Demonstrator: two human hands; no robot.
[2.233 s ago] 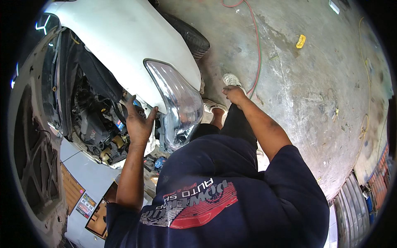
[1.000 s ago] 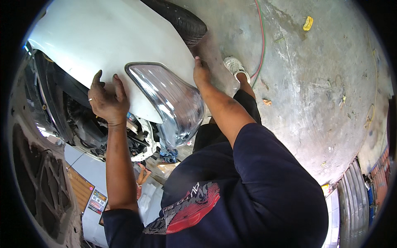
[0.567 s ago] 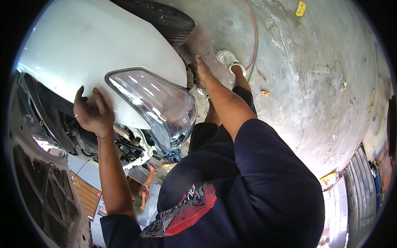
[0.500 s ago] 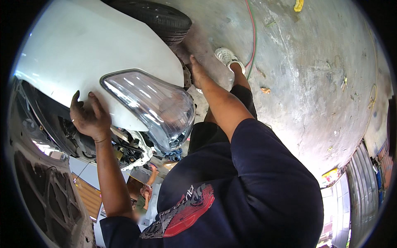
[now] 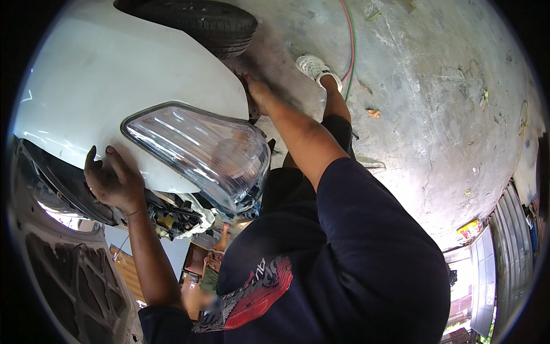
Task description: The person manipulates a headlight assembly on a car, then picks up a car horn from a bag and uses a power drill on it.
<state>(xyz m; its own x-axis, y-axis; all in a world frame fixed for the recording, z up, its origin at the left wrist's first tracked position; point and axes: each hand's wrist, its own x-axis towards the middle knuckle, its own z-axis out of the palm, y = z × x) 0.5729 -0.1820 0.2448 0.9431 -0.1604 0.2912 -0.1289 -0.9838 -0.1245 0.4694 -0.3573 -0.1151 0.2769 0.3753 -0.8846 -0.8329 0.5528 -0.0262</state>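
Left hand [image 5: 114, 183] grip: fingers spread flat on white fender [image 5: 97, 74] edge, left of clear headlight [image 5: 200, 152]. Right hand [image 5: 258, 92] at fender's right edge beside tyre [image 5: 200, 20]; grip cannot be told.

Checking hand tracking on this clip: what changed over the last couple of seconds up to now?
The left hand left the open engine area and now rests flat on the white fender, at its inner edge beside the headlight. The right hand moved from out over the concrete floor to the fender's rear edge near the tyre. The headlight stayed seated; neither hand grips anything.
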